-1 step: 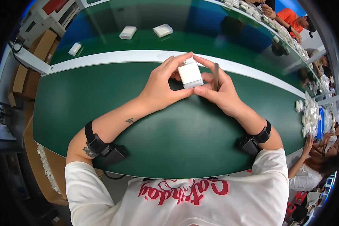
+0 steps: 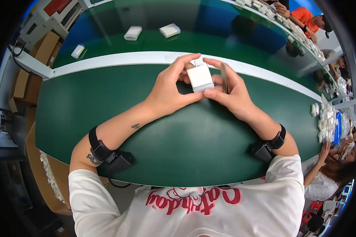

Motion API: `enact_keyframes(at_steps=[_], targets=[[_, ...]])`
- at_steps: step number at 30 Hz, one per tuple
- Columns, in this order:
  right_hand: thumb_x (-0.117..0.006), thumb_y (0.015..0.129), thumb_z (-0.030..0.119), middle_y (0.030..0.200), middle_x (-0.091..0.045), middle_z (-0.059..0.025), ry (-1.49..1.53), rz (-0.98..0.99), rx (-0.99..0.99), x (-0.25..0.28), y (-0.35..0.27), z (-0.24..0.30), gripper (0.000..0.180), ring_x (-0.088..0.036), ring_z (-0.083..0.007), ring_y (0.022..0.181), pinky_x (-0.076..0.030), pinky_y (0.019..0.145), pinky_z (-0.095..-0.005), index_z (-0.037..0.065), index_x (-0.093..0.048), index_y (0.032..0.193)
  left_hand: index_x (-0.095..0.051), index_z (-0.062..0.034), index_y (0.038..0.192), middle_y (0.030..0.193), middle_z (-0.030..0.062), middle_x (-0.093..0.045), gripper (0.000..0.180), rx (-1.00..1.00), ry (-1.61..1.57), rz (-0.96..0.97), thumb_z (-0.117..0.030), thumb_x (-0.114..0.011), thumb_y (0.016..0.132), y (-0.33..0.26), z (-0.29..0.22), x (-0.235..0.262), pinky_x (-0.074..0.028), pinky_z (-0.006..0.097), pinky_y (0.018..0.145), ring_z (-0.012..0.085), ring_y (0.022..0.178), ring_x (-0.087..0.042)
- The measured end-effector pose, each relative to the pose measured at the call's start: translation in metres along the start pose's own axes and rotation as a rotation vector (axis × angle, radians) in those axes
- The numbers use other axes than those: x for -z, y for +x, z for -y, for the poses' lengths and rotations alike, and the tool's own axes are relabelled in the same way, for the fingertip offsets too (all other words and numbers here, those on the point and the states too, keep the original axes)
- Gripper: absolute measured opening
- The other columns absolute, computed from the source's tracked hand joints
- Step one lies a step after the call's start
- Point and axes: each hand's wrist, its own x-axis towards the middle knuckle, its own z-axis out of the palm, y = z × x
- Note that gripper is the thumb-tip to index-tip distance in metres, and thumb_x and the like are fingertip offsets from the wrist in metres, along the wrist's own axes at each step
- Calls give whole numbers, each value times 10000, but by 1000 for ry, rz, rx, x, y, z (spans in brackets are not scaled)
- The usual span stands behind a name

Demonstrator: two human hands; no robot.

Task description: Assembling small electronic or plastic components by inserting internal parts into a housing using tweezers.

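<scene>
A small, white, square-sided block (image 2: pixel 199 76) with a translucent band along its near end is held up above the green table. My left hand (image 2: pixel 171 83) is closed on its left side, thumb along the near edge and index finger arched over the far end. On the other side, my right hand (image 2: pixel 234 94) is closed with its thumb at the block's near right corner. A thin, flat, greyish strip (image 2: pixel 224 78) stands between the right hand's fingers; its exact kind cannot be made out. The right index fingertip is near the block's far end. Some fingers are hidden behind the block.
Beyond a white rail (image 2: pixel 126 60), three similar white blocks lie on a glossy green surface, one of them near the middle (image 2: pixel 170 30). Many white pieces (image 2: pixel 326 120) are heaped at the right, by co-workers. A cardboard box (image 2: pixel 47 185) with white pieces stands at the left.
The strip in my right hand has tilted and shifted slightly left. The index fingertips have parted a little at the block's far end. The block stays almost in place.
</scene>
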Motion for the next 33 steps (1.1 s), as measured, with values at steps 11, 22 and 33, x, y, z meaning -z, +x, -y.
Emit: enact_keyframes(at_steps=[11,22,33], targets=[[-742,832,52,874,-633,-26,-27,-41,151,-2,1,-2,617,-336,-8,565,-326,575,-193,98,-399,1342,-491,-23,1278,1109,96,-613,621,-62,-136,6,-99,-813,752,0,-4,7,-528,303,815,158,930,-615],[-740,833,86,813,-687,-6,-215,-112,289,-6,-4,-4,567,-328,-17,529,-264,509,-204,64,-417,1298,-487,8,1257,1021,84,-612,557,-106,-152,0,-114,-777,797,-2,-8,3,-502,273,768,125,808,-543],[-833,770,214,832,-647,20,-253,-84,209,-3,-2,1,676,-338,-13,552,-253,500,-196,51,-478,1322,-498,-27,1326,952,62,-596,711,-200,192,-58,-130,-840,711,-2,-9,4,-471,264,717,140,774,-516]])
